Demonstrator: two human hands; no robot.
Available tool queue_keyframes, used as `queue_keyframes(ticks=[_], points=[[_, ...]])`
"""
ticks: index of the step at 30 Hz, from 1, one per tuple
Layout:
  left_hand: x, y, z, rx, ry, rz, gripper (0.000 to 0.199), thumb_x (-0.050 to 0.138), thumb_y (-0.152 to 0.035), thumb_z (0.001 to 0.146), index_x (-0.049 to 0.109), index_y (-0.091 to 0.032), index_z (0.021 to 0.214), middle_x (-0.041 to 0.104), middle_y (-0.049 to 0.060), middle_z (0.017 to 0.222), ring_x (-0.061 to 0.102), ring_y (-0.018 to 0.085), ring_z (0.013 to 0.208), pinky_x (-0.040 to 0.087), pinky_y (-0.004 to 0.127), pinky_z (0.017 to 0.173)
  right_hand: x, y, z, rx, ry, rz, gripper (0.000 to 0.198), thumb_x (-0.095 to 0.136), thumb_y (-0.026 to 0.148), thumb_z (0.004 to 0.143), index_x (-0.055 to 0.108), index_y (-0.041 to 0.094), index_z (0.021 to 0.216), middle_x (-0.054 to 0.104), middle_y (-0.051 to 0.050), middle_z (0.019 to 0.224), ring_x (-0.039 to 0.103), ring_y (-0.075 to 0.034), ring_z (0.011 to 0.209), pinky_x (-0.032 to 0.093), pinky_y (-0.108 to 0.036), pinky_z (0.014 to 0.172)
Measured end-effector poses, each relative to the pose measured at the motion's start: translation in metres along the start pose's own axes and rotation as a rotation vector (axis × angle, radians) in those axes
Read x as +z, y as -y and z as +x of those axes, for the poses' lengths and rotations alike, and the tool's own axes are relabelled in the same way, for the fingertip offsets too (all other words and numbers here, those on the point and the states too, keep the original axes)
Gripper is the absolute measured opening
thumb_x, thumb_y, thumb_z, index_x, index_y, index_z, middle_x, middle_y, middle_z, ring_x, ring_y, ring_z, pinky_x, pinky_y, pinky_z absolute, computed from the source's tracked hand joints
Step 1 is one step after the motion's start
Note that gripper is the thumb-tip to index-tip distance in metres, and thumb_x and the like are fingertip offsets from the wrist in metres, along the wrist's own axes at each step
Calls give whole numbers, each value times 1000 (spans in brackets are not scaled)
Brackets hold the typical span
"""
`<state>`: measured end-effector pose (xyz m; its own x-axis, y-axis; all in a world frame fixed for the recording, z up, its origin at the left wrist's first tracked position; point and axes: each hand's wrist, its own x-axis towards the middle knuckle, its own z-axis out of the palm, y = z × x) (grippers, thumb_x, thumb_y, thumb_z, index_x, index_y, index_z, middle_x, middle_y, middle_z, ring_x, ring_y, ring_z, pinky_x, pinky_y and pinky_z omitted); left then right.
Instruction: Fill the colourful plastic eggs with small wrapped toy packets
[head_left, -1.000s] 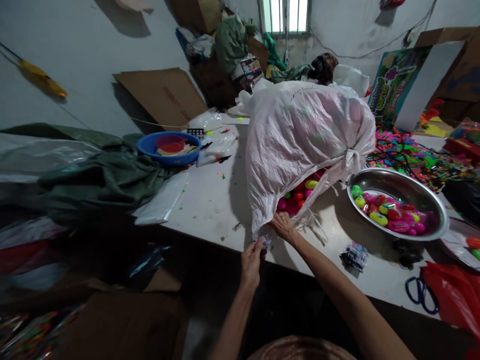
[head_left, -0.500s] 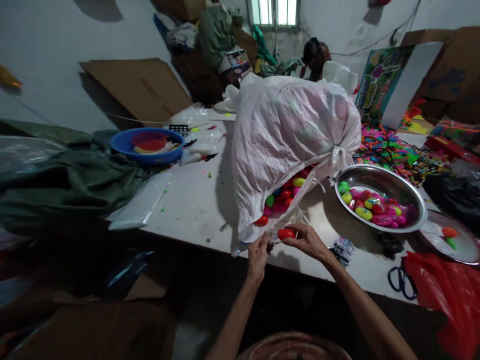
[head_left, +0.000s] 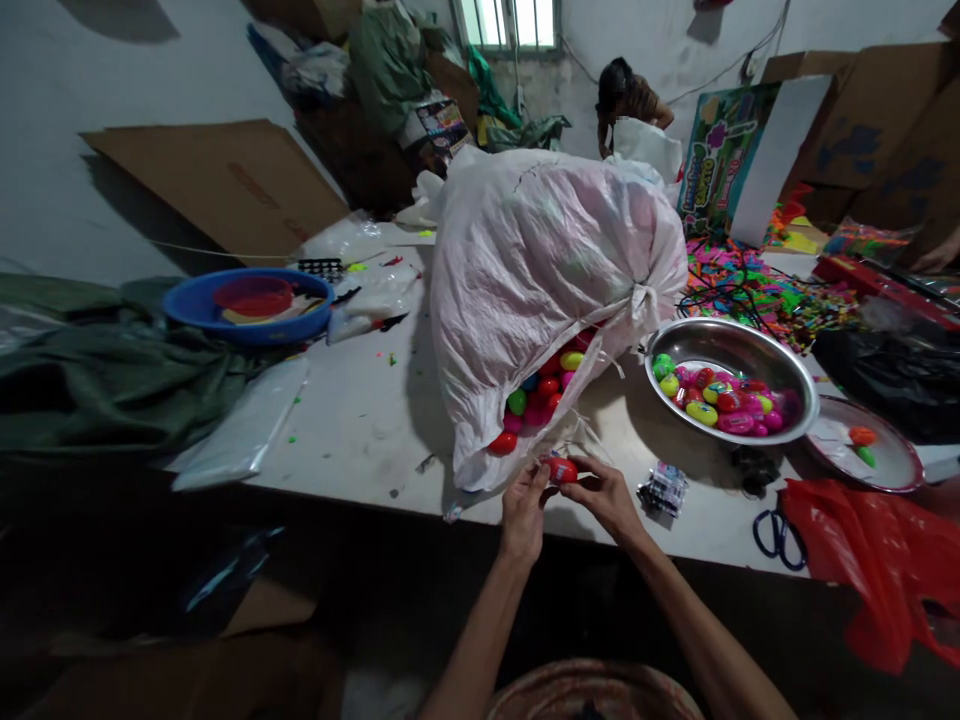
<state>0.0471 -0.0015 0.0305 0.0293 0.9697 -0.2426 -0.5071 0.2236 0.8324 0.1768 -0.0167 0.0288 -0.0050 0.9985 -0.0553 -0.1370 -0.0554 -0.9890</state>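
Slim bare forearms (head_left: 480, 630) and hands (head_left: 523, 512); below the tabletop (head_left: 360, 430)'s front edge, probably a mottled reddish-brown garment (head_left: 592, 688).

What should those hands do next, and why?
Perhaps the left hand should smooth what looks like a label on the red egg, since the right hand holds the egg's other end.

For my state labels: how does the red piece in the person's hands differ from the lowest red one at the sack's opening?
The held red piece is between the left hand and right hand; the lower red piece lies in the mouth of the white sack, untouched. The held red piece shows a pale marking; the lower red piece shows none on its visible side. Both are red and rounded.
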Motion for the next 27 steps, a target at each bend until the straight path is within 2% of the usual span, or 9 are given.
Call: queue_keyframes(ticks=[3,6,12,15,17,21,24,27], points=[[5,4,1,-39,-4,-74,32,76,-33,62,68,-17,88,68,5,88,62,16,76,47,27,69,0,-3,-4,91,-10,176,45,71,40,69,61,14,105,66,-7,89,65,-19,71,54,-34,68],[7,9,1,-50,10,-106,34,77,-29,62,68,-16,91,69,7,93,63,16,82,47,27,76,2,-7,-8,82,-96,198,53,73,40,67,56,15,111,65,-6,87,65,-19,69,56,-36,66],[12,14,0,-97,63,-175,31,75,-21,64,68,-16,93,69,5,94,62,14,85,46,24,80,4,-15,-17,-282,-193,-207,38,65,32,77,58,23,113,62,-7,104,63,-20,90,53,-36,81],[15,13,0,-143,97,-167,31,76,-20,63,68,-16,93,69,5,91,63,15,82,46,25,79,0,-17,-17,-374,-204,-404,41,62,28,78,55,23,118,61,-9,109,60,-22,95,51,-39,84],[17,13,0,-186,114,-180,33,76,-21,62,68,-15,93,69,6,91,63,16,83,46,25,79,-3,-14,-16,-396,-217,-464,44,62,25,78,53,23,120,62,-9,107,60,-22,92,51,-38,83],[19,14,-1,-264,109,-225,37,78,-24,61,68,-15,95,69,5,88,62,14,78,47,23,72,-10,1,-9,-350,-232,-519,58,67,23,70,50,26,125,58,-5,101,57,-14,70,51,-29,67],[18,14,-1,-318,167,-169,37,78,-22,60,68,-14,94,69,8,90,62,15,77,47,24,72,-18,12,-7,-332,-146,-631,66,67,19,64,49,30,127,52,-5,117,58,-13,72,50,-27,67],[18,13,-1,-394,269,-103,33,76,-21,62,69,-12,93,69,9,90,62,16,77,46,26,74,-26,17,-9,-321,-39,-680,65,63,17,64,49,29,126,56,-3,117,58,-13,72,48,-26,69]])
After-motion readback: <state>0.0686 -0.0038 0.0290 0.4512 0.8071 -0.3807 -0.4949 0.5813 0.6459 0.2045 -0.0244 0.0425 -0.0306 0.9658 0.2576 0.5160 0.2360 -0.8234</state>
